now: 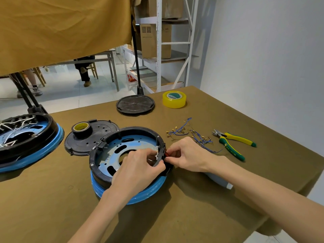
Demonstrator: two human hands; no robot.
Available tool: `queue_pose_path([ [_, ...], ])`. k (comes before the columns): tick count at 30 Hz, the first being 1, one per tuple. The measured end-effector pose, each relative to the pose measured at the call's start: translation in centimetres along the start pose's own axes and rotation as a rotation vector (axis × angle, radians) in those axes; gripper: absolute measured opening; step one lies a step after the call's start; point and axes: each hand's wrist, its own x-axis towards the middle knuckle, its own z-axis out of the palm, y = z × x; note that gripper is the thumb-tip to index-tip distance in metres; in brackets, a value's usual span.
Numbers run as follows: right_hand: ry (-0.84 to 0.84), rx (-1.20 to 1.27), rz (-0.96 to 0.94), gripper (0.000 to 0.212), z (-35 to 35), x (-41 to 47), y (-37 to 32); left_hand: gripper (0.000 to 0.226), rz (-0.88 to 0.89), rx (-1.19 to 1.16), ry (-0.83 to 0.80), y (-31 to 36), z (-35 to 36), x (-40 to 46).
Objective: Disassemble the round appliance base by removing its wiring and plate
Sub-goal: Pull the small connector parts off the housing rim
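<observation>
- The round appliance base [128,165] sits near the table's [210,190] front edge, its blue metal plate [112,151] inside the black ring.
- Left hand [138,167] reaches inside the rim, fingers curled on the right wall's terminals.
- Right hand [187,155] pinches a small red part [168,154] outside that wall.
- Loose blue wires [192,135] and pliers [233,142] lie right.
- Black cover [98,137] carrying a tape roll [81,128] lies behind; a second base [26,139] stands left.

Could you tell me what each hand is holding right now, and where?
The right hand pinches a small red part at the outer rim of the round black-and-blue appliance base. The left hand grips that rim from inside.
</observation>
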Motion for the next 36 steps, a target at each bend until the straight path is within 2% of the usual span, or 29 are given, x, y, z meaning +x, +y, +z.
queue_pose_path([
  [6,0.062,-0.161,0.026,0.009,0.6,0.3,-0.8,0.048,0.012,-0.084,-0.060,0.1,-0.4,0.1],
  [9,0.050,-0.074,0.035,0.002,0.4,0.4,-0.8,0.035,0.026,-0.116,-0.066,0.0,-0.4,0.2],
  [10,0.050,-0.044,0.034,0.006,0.3,0.4,-0.7,0.032,0.029,-0.124,-0.064,0.0,-0.4,0.2],
  [16,0.091,0.032,0.039,0.001,0.8,0.1,-0.1,0.027,0.053,-0.144,-0.055,-0.3,-0.2,0.3],
  [25,0.018,-0.127,0.021,0.009,-0.1,0.7,-0.8,0.022,0.068,-0.222,-0.094,-0.6,-0.1,0.3],
  [30,0.008,0.046,0.026,0.010,-0.5,0.5,0.1,0.031,0.098,-0.218,-0.103,-0.5,0.1,0.4],
  [34,0.099,0.075,0.024,0.010,0.5,-0.3,0.7,0.030,0.087,-0.213,-0.070,-0.5,0.1,0.5],
  [36,0.223,0.121,0.050,0.010,0.5,-1.2,1.3,0.028,0.087,-0.203,-0.057,-0.6,0.1,0.4],
])
